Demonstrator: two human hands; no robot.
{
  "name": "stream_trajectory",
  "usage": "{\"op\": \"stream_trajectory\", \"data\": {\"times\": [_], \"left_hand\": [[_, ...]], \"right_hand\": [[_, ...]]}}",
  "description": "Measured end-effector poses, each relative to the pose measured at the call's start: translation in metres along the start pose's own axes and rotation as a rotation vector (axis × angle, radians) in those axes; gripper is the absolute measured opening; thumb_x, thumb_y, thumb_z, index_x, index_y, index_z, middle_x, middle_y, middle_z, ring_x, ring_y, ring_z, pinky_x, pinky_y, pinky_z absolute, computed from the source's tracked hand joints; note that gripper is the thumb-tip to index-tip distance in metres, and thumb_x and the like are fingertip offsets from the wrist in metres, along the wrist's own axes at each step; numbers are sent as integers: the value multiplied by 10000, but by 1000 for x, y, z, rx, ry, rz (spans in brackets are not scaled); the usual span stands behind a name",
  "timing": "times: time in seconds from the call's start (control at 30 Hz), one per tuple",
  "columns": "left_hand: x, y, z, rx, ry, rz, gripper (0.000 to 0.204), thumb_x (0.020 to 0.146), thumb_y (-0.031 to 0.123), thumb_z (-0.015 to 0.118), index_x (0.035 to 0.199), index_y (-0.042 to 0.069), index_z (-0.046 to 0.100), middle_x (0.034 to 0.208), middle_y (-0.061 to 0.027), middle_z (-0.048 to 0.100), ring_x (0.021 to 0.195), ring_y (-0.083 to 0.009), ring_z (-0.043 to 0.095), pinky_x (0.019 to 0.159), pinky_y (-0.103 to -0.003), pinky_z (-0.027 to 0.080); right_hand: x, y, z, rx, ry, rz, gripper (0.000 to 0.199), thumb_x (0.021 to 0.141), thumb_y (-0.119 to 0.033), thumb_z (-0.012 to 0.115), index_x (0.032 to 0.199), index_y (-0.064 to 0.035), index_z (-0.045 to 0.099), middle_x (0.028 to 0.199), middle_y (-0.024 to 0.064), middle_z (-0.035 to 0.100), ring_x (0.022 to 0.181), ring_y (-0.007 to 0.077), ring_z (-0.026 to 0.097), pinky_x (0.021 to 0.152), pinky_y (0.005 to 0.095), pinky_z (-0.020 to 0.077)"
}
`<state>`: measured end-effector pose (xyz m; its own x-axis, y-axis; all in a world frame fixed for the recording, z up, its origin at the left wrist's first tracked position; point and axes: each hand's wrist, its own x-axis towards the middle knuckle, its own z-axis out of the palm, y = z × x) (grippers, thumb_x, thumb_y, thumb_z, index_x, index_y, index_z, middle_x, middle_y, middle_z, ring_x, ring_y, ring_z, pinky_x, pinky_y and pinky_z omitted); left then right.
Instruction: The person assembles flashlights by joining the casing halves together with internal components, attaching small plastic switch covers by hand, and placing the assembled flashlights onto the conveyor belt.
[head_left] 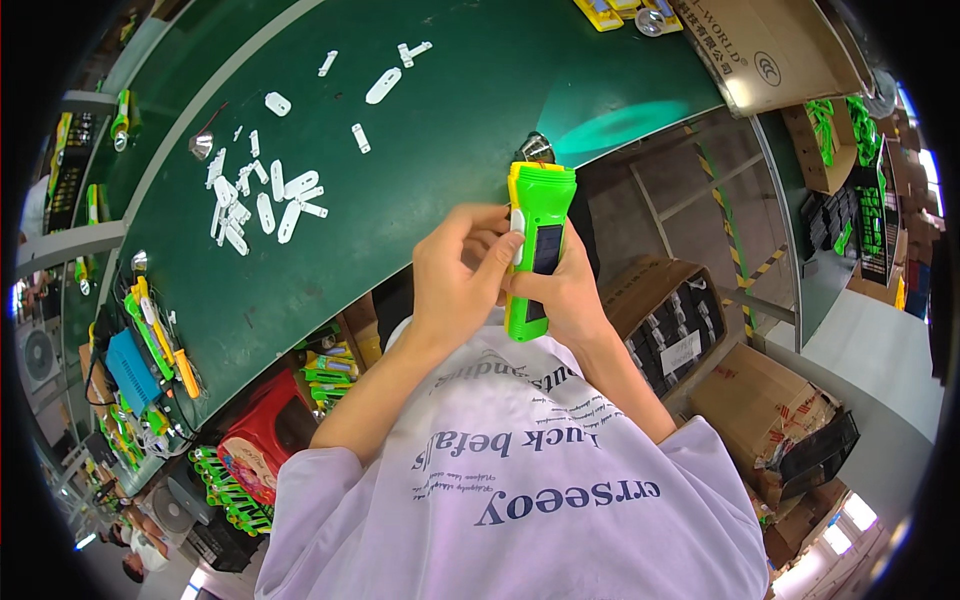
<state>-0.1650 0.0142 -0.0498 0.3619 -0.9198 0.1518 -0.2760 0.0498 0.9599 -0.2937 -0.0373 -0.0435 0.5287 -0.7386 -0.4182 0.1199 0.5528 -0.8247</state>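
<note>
Both hands meet just right of the picture's middle, closed around a green flashlight that stands nearly upright, its yellow-trimmed head toward twelve o'clock and a dark rectangular panel running down its facing side. The left hand has its fingers curled against the flashlight's left edge, thumb and fingertips pinching a small white piece right on the body's side (whether that piece is already seated or only pressed there cannot be told). The right hand wraps the lower half of the body from behind and from the three o'clock side, fingers shut tight on it. The flashlight is held in the air over the near rim of the green surface, not resting on it. At about ten o'clock from the hands, well apart, a loose heap of white plastic parts lies scattered on the surface, with a few more strays toward twelve o'clock. A small silver reflector cup sits beyond that heap. Just above the flashlight's head another shiny round piece peeks out at the surface's rim. At four o'clock, lower down, stands an open cardboard box of dark parts.
</note>
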Motion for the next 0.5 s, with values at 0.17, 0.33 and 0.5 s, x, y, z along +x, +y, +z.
{"op": "stream_trajectory", "data": {"times": [0.17,0.33,0.5], "left_hand": [[0,6,-2,-204,-2,-328,212,877,121,754,942,-65,676,756,-29,641,650,-58,561,575,-210,449],[-4,3,-2,-299,97,-350,196,878,109,747,932,-62,668,731,-11,630,625,-55,539,574,-206,439],[-3,1,-4,-401,13,-357,237,885,134,749,980,-57,647,742,-14,634,645,-50,543,594,-215,447]], "right_hand": [[-4,5,15,-139,99,-121,534,705,18,714,1174,-12,461,865,71,598,719,150,638,609,305,546],[-9,9,11,-461,70,-114,484,716,-67,757,1121,3,503,872,65,627,724,125,622,646,288,518],[-14,9,10,-700,155,-161,408,716,-124,789,1012,9,541,787,97,668,697,148,639,665,307,522]]}}
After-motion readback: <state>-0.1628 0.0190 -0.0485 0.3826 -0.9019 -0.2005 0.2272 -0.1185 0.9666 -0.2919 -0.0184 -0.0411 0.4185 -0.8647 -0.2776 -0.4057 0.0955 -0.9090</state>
